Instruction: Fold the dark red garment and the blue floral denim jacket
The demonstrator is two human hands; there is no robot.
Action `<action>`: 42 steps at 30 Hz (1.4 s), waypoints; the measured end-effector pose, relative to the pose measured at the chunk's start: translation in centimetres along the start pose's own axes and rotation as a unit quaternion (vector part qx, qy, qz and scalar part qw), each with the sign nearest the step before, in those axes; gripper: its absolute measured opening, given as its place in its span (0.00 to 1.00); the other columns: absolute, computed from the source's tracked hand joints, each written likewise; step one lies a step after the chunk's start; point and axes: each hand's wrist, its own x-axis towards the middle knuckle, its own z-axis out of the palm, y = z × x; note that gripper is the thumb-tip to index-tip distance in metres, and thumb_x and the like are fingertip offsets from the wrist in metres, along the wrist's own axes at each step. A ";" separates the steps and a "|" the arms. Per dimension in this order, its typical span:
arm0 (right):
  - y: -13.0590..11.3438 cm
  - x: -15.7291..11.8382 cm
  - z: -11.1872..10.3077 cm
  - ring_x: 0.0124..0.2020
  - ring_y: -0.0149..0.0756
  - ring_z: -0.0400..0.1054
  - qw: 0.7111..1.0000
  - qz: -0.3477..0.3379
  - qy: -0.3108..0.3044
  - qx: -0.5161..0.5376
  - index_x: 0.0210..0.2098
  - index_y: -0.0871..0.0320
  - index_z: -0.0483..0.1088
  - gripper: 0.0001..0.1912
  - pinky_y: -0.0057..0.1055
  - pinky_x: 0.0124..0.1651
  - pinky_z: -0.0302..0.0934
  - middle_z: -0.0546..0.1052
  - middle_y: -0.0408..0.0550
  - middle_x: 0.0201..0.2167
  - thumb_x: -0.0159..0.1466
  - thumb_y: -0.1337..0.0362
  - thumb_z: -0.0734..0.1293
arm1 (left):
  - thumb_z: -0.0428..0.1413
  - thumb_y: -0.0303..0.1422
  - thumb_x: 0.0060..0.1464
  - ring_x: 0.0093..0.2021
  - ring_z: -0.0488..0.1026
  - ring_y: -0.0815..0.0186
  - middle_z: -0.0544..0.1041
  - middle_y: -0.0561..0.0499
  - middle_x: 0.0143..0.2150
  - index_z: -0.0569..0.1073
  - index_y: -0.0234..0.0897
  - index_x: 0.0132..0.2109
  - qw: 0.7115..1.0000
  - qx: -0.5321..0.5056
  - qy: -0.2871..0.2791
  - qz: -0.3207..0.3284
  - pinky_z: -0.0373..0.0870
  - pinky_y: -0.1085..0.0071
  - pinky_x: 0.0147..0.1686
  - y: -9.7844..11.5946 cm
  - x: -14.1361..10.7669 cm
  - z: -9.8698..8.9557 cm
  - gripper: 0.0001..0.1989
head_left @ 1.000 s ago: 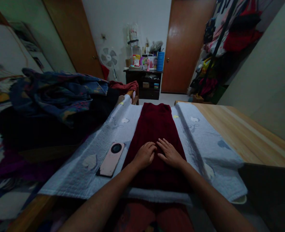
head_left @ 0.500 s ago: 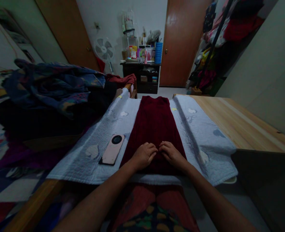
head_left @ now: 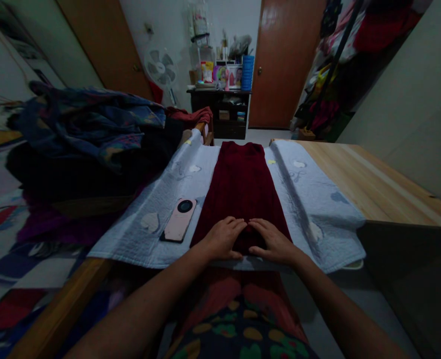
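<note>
A dark red folded garment lies flat and long on a pale blue quilted cloth. My left hand rests on its near left part, fingers stretched out and thumb apart. On the near right part lies my right hand, its fingers also extended with the thumb spread. The fingertips of both hands almost meet over the middle of the garment. Neither hand grips anything. To the left of the garment, a pink phone lies with its round black camera facing up.
A heap of clothes rises on the left. At the right stands a wooden tabletop. Farther back are a white fan, a dark cabinet with items on it, and a brown door.
Both hands have opened from curled fingers to stretched fingers, with the thumbs now apart near the garment's close edge. The view has shifted slightly.
</note>
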 end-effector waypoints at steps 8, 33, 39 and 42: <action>-0.1 -0.5 0.9 0.68 0.53 0.50 0.999 0.011 -0.027 -0.044 0.69 0.59 0.47 0.52 0.55 0.66 0.46 0.57 0.63 0.67 0.53 0.55 0.73 | 0.67 0.40 0.40 0.63 0.59 0.50 0.61 0.41 0.66 0.55 0.37 0.65 1.000 0.011 -0.014 -0.004 0.57 0.57 0.63 0.3 -0.3 0.1 0.47; -1.2 0.7 1.2 0.60 0.48 0.61 0.993 0.042 0.019 -0.106 0.63 0.62 0.59 0.36 0.45 0.60 0.57 0.67 0.59 0.60 0.55 0.67 0.67 | 0.57 0.31 0.49 0.46 0.76 0.56 0.78 0.47 0.48 0.69 0.40 0.52 0.998 -0.009 -0.010 -0.057 0.71 0.64 0.45 0.3 0.8 -2.2 0.21; -1.4 2.4 -1.2 0.51 0.44 0.68 0.990 0.065 -0.035 -0.116 0.56 0.58 0.68 0.25 0.36 0.53 0.61 0.75 0.53 0.51 0.58 0.66 0.67 | 0.58 0.33 0.48 0.44 0.77 0.57 0.80 0.50 0.43 0.72 0.44 0.52 0.997 -0.019 -0.025 -0.074 0.70 0.66 0.43 -0.6 1.8 -3.1 0.22; -1.1 3.2 -1.9 0.49 0.42 0.70 0.990 0.063 -0.051 -0.117 0.54 0.56 0.70 0.23 0.33 0.50 0.61 0.77 0.51 0.49 0.59 0.64 0.68 | 0.58 0.34 0.48 0.45 0.76 0.56 0.79 0.49 0.46 0.70 0.44 0.54 0.996 -0.017 -0.023 -0.083 0.70 0.65 0.44 -0.6 1.7 -2.8 0.23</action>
